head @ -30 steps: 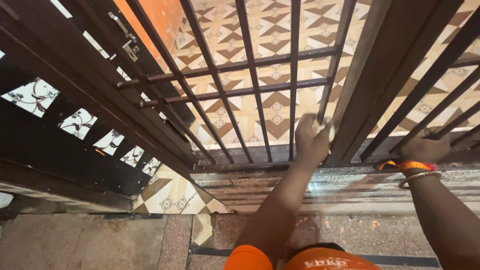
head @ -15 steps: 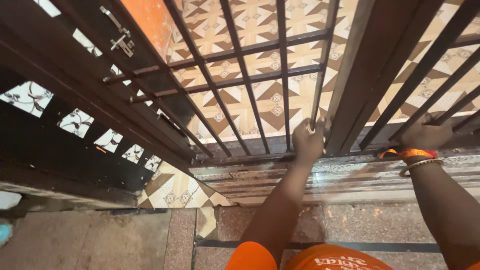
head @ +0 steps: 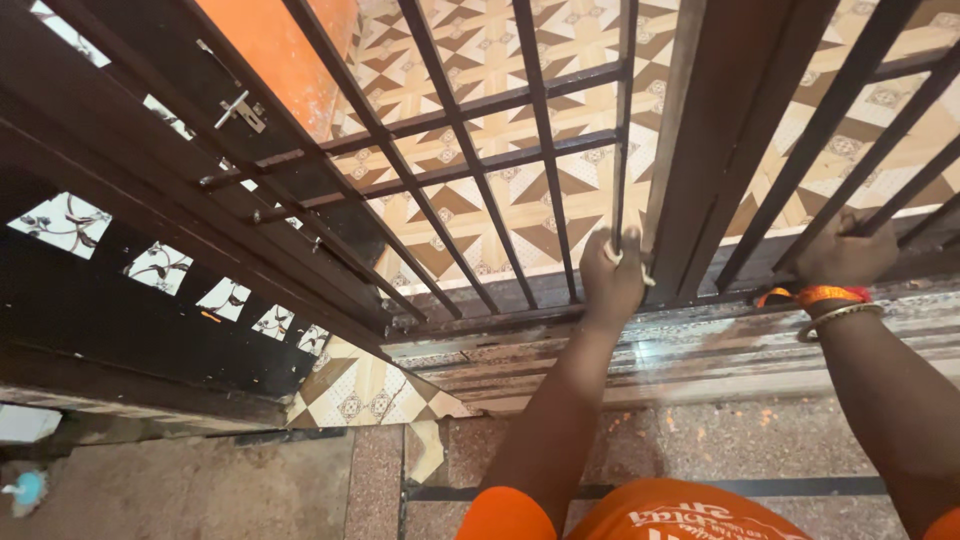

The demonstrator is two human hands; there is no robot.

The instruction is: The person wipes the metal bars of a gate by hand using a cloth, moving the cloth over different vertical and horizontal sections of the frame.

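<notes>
Fingers (head: 612, 262) gripping cloth (head: 612, 255) — gate bar (head: 622, 150)

This is the entrance of a home, at a doorway closed off by a dark brown metal grille gate (head: 520, 170). Its upright bars and two cross rails stand in a heavy frame post (head: 720, 130), and a small sliding latch (head: 240, 108) is fixed on the leaf at upper left. Beyond the bars lies a floor of cream and brown geometric tiles (head: 560, 200), the decorative kind laid in houses. An orange painted wall (head: 280, 50) rises at the top left. The gate sits on a worn stone threshold (head: 700, 360), and the nearer floor is speckled terrazzo slabs (head: 720, 440). Dark wall tiles with white floral squares (head: 150, 270) line the left side.
</notes>
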